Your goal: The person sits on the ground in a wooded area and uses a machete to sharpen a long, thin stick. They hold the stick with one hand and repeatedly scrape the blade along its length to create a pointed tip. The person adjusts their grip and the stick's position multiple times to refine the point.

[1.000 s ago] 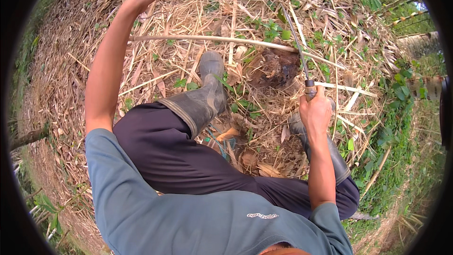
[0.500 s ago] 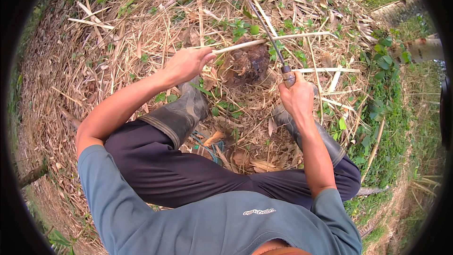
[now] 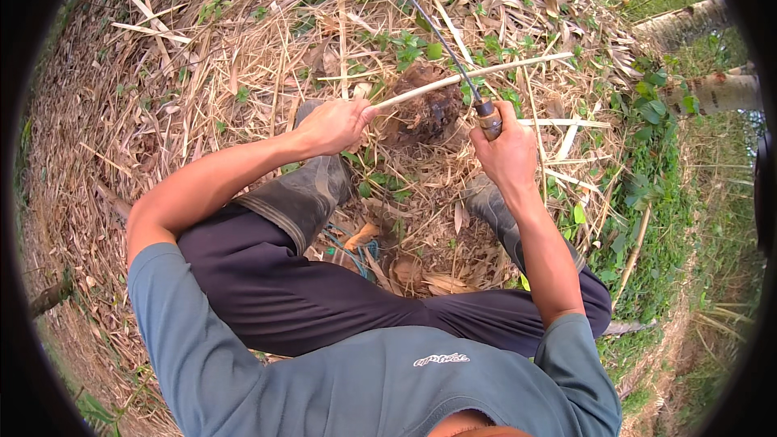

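My left hand (image 3: 338, 125) is closed around the near end of a thin pale stick (image 3: 453, 79), perhaps split bamboo, which slants up to the right. In my right hand (image 3: 508, 146) is the wooden handle of a long, narrow-bladed knife (image 3: 433, 28). Its dark blade points up and to the left and crosses the stick close to the handle; the two appear to touch there. Beneath the stick, between my boots, sits a dark, rough stump (image 3: 425, 109).
Dry leaves and pale strips (image 3: 571, 123) litter the ground around the stump. My black rubber boots (image 3: 303, 194) flank it. Between my legs lies a bluish-green cord (image 3: 356, 259). Green plants (image 3: 647, 113) and pale trunks (image 3: 712, 93) stand at the right.
The knife's tip has swung left and its handle has come slightly nearer the stick. My left hand has moved a little lower, and the stick now slants more steeply.
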Demonstrator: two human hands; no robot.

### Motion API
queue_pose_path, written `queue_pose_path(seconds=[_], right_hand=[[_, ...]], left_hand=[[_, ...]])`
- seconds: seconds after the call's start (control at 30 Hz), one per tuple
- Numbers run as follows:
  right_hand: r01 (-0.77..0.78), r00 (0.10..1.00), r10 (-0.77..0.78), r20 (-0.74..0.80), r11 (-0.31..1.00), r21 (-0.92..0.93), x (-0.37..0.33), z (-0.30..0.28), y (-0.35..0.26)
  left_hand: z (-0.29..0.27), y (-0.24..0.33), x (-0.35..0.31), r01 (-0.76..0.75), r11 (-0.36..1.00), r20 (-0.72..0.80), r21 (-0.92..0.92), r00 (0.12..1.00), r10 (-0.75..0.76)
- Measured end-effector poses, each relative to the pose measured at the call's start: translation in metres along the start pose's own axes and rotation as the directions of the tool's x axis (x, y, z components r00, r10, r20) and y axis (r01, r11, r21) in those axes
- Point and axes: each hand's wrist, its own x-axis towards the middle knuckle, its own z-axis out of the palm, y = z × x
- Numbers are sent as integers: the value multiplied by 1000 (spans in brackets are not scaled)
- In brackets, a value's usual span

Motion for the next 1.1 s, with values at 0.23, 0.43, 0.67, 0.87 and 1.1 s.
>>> queue_pose_path(seconds=[0.23,0.43,0.67,0.87,1.1], right_hand=[[2,1000,-2,18,1000,5,-4,2,3],[18,991,11,131,975,-221,-1,7,9],[0,988,26,155,986,-166,-2,6,8],[21,988,2,154,988,-151,-3,3,8],[-16,985,41,169,988,-151,0,-4,-1]], left_hand=[[8,-6,1,15,997,14,-74,1000,-13],[12,-8,1,2,996,5,-93,1000,-2],[8,2,6,46,997,-29,-63,998,-48],[10,9,19,-101,984,-219,-145,973,68],[8,6,26,-26,978,-95,-205,995,7]])
